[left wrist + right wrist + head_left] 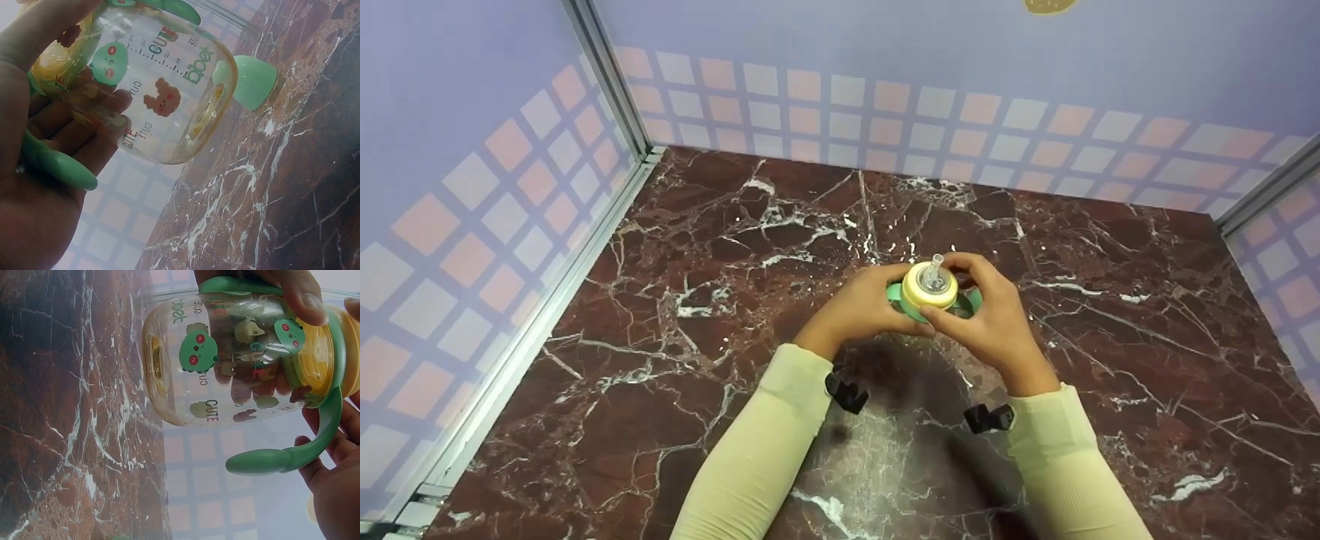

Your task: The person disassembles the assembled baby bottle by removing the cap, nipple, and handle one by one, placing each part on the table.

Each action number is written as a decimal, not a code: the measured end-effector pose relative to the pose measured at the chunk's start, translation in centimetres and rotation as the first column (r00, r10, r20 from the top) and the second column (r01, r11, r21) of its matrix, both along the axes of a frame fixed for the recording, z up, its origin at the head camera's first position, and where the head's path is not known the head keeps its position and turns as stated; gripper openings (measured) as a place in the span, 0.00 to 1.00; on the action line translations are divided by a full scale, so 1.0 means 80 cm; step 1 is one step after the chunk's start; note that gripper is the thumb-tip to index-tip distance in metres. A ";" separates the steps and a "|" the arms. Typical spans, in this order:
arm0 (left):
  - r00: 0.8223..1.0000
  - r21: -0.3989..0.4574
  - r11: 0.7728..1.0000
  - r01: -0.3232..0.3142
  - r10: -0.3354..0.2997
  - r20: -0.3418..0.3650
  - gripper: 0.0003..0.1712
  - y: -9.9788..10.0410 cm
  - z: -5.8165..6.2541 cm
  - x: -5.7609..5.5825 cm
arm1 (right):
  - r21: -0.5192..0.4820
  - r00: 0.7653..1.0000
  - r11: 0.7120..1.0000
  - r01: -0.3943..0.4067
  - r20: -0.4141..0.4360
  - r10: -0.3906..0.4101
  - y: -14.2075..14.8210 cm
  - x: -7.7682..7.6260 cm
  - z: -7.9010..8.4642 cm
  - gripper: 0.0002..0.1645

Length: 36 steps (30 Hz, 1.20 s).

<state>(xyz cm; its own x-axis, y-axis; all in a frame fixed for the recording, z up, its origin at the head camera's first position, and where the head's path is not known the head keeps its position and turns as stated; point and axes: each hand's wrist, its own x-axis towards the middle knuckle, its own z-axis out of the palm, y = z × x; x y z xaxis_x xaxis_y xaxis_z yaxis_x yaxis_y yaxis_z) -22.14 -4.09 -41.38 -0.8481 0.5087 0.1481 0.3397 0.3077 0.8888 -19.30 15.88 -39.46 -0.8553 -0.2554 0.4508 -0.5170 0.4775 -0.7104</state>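
Note:
A clear baby bottle [926,289] is held up between both hands over the table. It has a yellow collar, a clear straw-like spout on top and green side handles [264,461]. Cartoon faces and a measuring scale are printed on its see-through body [180,132]. The left hand [870,304] grips the bottle from the left, its fingers partly behind the body in the left wrist view. From the right, the right hand [997,315] holds the collar, thumb on the near side and fingers curled round the far side. A green cap [256,81] stands beyond the bottle's base.
The dark red marbled table [660,420] has white veins. Lilac panels with pink and white squares [817,112] enclose the back and sides, with metal rails [540,337] along the left edge. Black wrist devices [847,391] sit at both cuffs.

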 end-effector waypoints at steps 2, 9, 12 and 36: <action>1.000 -0.001 1.000 0.002 -0.002 0.001 0.41 0.000 0.001 0.000 | -0.005 1.000 1.000 0.011 0.000 -0.011 -0.001 0.000 0.001 0.34; 1.000 -0.003 1.000 -0.005 0.005 -0.013 0.41 0.000 0.000 0.001 | -0.003 0.999 0.999 0.046 -0.027 -0.046 -0.003 -0.002 -0.002 0.35; 1.000 -0.005 1.000 -0.006 0.006 -0.021 0.40 0.000 -0.001 0.001 | -0.004 0.998 0.999 0.048 -0.035 -0.048 -0.004 -0.002 -0.002 0.35; 1.000 -0.001 1.000 -0.008 0.008 -0.001 0.41 -0.001 -0.003 0.001 | 0.016 0.999 1.000 0.002 -0.049 -0.002 -0.002 -0.002 -0.005 0.29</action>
<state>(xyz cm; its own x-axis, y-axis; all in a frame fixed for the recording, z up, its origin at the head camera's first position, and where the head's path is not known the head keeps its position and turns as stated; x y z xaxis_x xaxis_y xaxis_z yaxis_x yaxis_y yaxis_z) -22.04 -4.17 -41.63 -0.8523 0.5016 0.1485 0.3379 0.3111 0.8883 -19.44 15.72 -39.84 -0.8326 -0.2610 0.4885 -0.5503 0.4895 -0.6764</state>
